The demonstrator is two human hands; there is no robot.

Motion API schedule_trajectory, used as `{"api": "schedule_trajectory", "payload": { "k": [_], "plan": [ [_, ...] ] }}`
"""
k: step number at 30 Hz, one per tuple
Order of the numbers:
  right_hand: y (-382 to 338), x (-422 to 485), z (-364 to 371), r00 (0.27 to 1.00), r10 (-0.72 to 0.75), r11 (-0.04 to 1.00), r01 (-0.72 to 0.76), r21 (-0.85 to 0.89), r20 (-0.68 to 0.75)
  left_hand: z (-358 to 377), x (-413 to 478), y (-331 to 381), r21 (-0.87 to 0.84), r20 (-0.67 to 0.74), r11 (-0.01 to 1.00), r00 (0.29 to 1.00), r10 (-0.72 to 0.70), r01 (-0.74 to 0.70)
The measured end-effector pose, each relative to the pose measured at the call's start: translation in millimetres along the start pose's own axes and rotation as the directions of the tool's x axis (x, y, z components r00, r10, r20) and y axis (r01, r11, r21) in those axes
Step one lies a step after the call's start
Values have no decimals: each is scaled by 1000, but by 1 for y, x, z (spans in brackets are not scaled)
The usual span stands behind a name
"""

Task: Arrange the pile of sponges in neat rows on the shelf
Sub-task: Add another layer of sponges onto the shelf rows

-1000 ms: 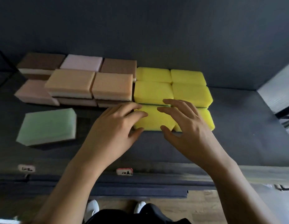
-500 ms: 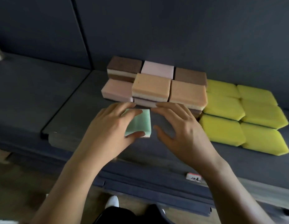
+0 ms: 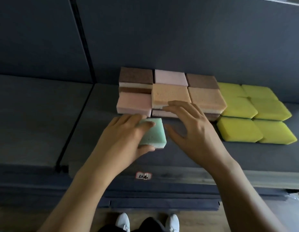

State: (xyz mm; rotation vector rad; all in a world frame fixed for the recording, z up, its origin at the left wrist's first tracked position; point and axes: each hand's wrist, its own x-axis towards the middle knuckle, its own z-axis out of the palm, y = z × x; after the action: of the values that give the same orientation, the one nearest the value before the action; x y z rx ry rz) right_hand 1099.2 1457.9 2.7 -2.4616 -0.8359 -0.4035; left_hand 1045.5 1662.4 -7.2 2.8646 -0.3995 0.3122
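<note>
Stands at six o'clock in white shoes [image 3: 123, 221], just short of a small handwritten label [image 3: 143, 175] on the front edge of the shelf [image 3: 212, 156]. Grips the green sponge [image 3: 155, 132] at centre frame with the left hand [image 3: 122, 139], with fingers curled over its top and thumb tucked against its near edge. Holds the right hand [image 3: 194, 131] just to the three o'clock side of it, with fingers spread and lightly bent, pinching nothing; contact with the stack behind impossible to tell. Has moved both hands within the past second away from the front of the yellow sponges [image 3: 239, 131], now left at three o'clock in two tidy columns of three, and over to this lone green piece, until then lying flat and untouched well out at nine o'clock. Now brings it in just before the pink, tan and brown sponges [image 3: 170, 94] at twelve o'clock, close to the front pink face though not clearly touching. Points, by the look of it, to a finished yellow block and to the last loose sponge going into line, perhaps as the start of a new front row. Ends, farthest back, at a plain grey wall panel [image 3: 178, 39].
</note>
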Motion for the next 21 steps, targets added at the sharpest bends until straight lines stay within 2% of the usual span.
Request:
{"api": "schedule_trajectory", "payload": {
  "k": [5, 11, 21],
  "plan": [
    [-3, 21, 5, 999, 30, 997, -31, -68, -21, -18, -2, -27, -16, -18, 1000, 1000, -24, 24],
    [8, 45, 14, 999, 38, 987, -34, -155, 19, -31, 8, -41, -23, -37, 999, 998, -49, 48],
    [26, 61, 22, 999, 8, 978, 3, -207, 50, -26, 35, -46, -17, -58, 997, 995, -77, 77]
  ]
}}
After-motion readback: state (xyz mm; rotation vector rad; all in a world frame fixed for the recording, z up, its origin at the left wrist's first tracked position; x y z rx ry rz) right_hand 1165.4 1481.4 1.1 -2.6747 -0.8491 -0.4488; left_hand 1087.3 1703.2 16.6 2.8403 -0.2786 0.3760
